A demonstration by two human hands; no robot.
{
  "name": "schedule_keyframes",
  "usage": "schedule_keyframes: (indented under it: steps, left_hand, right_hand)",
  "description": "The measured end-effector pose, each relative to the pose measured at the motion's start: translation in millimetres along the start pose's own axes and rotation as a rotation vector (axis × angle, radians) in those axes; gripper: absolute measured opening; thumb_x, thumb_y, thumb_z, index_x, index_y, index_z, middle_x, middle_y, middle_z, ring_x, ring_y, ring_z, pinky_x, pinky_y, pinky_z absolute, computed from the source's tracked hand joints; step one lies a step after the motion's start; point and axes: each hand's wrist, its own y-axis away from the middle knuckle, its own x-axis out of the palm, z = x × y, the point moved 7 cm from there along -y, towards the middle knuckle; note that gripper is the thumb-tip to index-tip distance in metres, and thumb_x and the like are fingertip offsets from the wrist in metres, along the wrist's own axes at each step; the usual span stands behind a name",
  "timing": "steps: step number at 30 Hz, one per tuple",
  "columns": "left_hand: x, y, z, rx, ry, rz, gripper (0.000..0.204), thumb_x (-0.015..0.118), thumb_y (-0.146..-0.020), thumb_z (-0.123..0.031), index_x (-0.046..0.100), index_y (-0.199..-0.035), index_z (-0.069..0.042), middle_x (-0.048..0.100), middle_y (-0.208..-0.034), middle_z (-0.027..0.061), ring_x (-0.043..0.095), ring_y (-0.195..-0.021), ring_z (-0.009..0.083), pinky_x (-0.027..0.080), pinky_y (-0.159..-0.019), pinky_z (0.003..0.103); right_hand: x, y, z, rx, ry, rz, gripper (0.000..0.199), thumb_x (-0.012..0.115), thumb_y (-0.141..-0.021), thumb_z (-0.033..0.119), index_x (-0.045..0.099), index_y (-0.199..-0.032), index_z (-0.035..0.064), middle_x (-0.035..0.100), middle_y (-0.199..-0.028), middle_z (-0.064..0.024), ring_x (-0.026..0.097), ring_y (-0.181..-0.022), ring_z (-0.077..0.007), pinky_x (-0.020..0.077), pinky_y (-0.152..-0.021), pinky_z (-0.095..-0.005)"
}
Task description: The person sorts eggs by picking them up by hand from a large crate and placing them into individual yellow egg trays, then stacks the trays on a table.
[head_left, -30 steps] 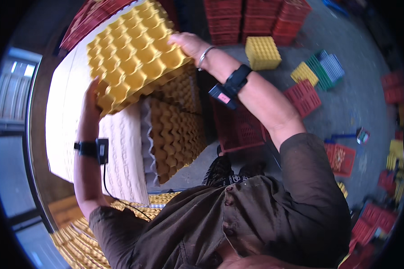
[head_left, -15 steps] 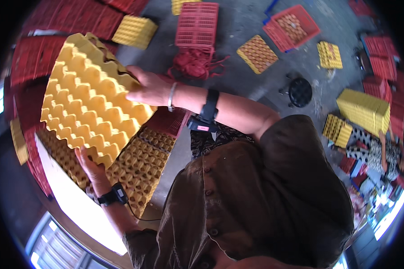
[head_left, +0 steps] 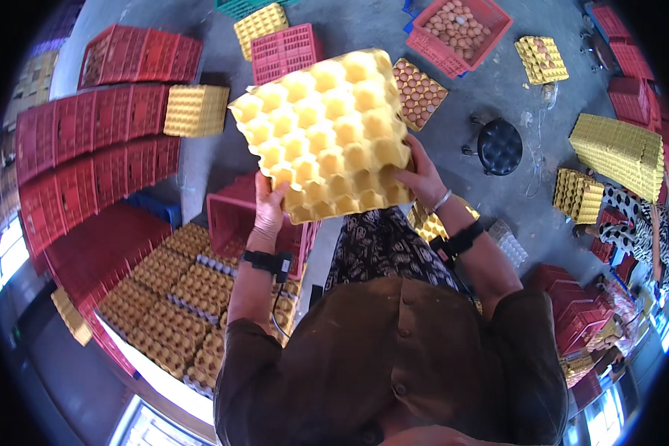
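Note:
A yellow egg tray (head_left: 323,137), with more seemingly nested under it, is held up in front of me, its cupped face showing. My left hand (head_left: 269,204) grips its lower left edge, thumb on the face and fingers partly hidden. At the lower right edge, my right hand (head_left: 426,178) is closed on it with the thumb in front. Below and left of the trays, a red plastic crate (head_left: 219,223) stands by brownish egg trays (head_left: 156,297) spread across a table.
Stacked red crates (head_left: 97,126) line the left side. On the floor ahead are a crate of eggs (head_left: 461,33), an egg-filled tray (head_left: 421,97) and a black round stool (head_left: 499,146). Tall stacked yellow trays (head_left: 617,152) and another person (head_left: 639,212) are at the right.
The egg trays have swung from the left to in front of me and turned. My right hand came back from reaching across; both hands still hold them. The view has turned too.

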Motion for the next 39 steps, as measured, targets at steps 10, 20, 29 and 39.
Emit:
schedule_keyframes:
  steps: [10,20,29,39]
  left_hand:
    - [89.3,-123.7,74.1,-0.185,-0.149,0.214,0.063,0.058,-0.084,0.008,0.030,-0.138,-0.006,0.047,-0.129,0.0072,0.048,-0.119,0.0173,0.040,-0.103,0.032]
    - [123.2,-204.4,171.4,-0.186,-0.221,0.277,0.064,0.066,-0.082,-0.004,0.032,-0.136,-0.002,0.047,-0.126,0.0086,0.048,-0.116,0.0179,0.041,-0.101,0.033]
    - [148.2,-223.5,292.1,-0.359,-0.132,0.024,0.064,0.063,-0.083,0.002,0.031,-0.137,-0.005,0.049,-0.128,0.0080,0.048,-0.118,0.0188,0.041,-0.100,0.034]
    - [226.8,-244.2,473.7,-0.411,0.391,-0.423,0.065,0.064,-0.080,0.004,0.032,-0.135,-0.011,0.046,-0.134,0.0090,0.044,-0.126,0.0231,0.034,-0.107,0.038]
  right_hand:
    - [-119.9,-23.8,-55.9,0.103,-0.159,-0.315,0.087,0.056,-0.075,-0.013,0.018,-0.150,0.0049,0.039,-0.144,-0.0089,0.040,-0.132,-0.0198,0.0319,-0.110,-0.0326]
    - [-210.9,-74.3,-136.2,0.243,-0.190,-0.390,0.084,0.058,-0.075,-0.014,0.023,-0.148,0.0076,0.046,-0.138,-0.0056,0.045,-0.127,-0.0172,0.0358,-0.107,-0.0312]
    - [-327.3,-139.8,-187.4,0.401,-0.105,-0.257,0.089,0.060,-0.071,-0.010,0.022,-0.150,0.0040,0.049,-0.137,-0.0075,0.048,-0.125,-0.0183,0.0395,-0.105,-0.0332]
    - [-459.2,-324.7,-191.6,0.554,0.685,0.134,0.089,0.060,-0.064,-0.007,0.032,-0.147,0.0064,0.049,-0.134,-0.0055,0.045,-0.125,-0.0189,0.0319,-0.108,-0.0283]
